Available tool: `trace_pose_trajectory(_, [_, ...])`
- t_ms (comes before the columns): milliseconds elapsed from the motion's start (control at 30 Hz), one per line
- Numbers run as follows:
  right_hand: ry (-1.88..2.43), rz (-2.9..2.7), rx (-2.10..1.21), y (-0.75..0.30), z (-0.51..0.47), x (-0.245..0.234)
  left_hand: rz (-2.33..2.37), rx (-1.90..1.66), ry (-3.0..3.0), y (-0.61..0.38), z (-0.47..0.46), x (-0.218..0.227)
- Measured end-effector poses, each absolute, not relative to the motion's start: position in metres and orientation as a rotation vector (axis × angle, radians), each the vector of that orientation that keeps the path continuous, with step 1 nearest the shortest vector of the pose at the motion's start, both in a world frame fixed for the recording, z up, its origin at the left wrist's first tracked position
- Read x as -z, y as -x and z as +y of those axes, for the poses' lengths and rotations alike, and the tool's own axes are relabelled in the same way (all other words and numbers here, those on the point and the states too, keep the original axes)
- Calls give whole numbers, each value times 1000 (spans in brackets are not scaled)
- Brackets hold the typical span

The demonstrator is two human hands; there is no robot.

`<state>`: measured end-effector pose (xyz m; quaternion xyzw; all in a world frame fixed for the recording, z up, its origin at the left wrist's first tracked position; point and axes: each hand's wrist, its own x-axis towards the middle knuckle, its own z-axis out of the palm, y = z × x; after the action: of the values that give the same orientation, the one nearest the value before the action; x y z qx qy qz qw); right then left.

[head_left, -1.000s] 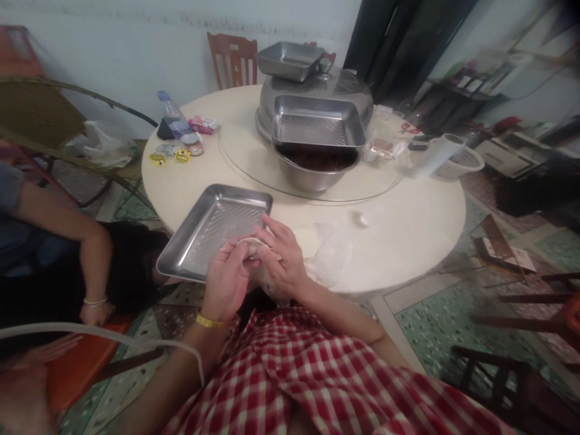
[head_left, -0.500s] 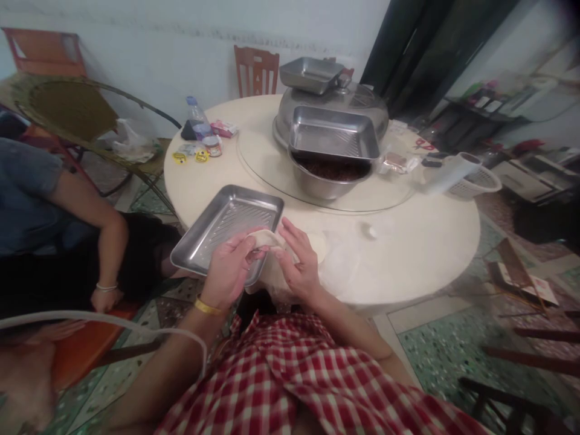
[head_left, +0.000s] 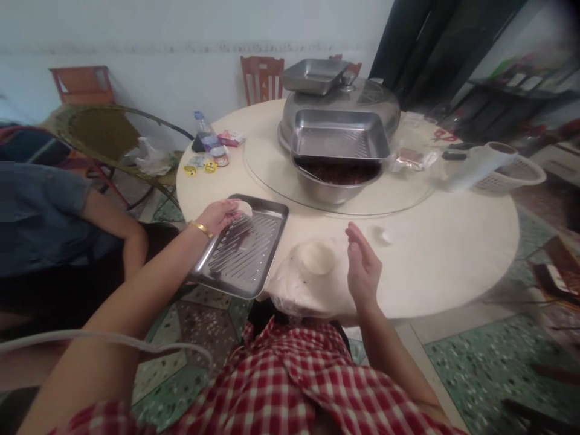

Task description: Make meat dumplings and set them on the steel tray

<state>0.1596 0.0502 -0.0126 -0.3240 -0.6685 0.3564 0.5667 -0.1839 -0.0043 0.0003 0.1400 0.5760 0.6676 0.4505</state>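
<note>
My left hand (head_left: 220, 215) pinches a pale, folded dumpling (head_left: 244, 208) over the far left corner of a metal tray (head_left: 254, 284). The tray's ridged bottom shows under and beside the hand. My right hand (head_left: 364, 263) is raised over the table on the right, fingers stretched out, holding nothing. Left of it a round dough wrapper (head_left: 318, 258) lies on a clear plastic sheet (head_left: 290, 281) at the table's near edge. Farther back, a steel bowl (head_left: 333, 192) holds dark filling (head_left: 339, 174), with a second metal tray (head_left: 339, 136) resting over its far part.
Behind the bowl stands a large lidded pan (head_left: 389, 99) with another tray (head_left: 312, 77) on top. A bottle (head_left: 206, 130) and small jar (head_left: 220, 157) stand at the left. A plastic roll (head_left: 483, 166) and basket (head_left: 521, 175) sit right. A seated person (head_left: 54, 211) is close on the left.
My hands have parted. The left has carried the dumpling left and away to the tray's far corner; the right has moved right, uncovering the wrapper. The view has shifted slightly.
</note>
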Motion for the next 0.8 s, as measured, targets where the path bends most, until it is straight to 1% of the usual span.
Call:
trace_pose_trajectory(167, [785, -1467, -848, -169, 63, 19, 1385, -1499, -411, 172, 25, 16])
trace_pose_trajectory(433, [823, -1412, -856, -173, 70, 22, 1367, -1469, -465, 151, 43, 35])
trace_pose_trajectory(633, [814, -1391, -890, -173, 68, 22, 1468, -1354, -594, 142, 45, 36])
trace_pose_trajectory(800, [817, -1383, -892, -176, 67, 23, 1664, -1222, -803, 145, 45, 35])
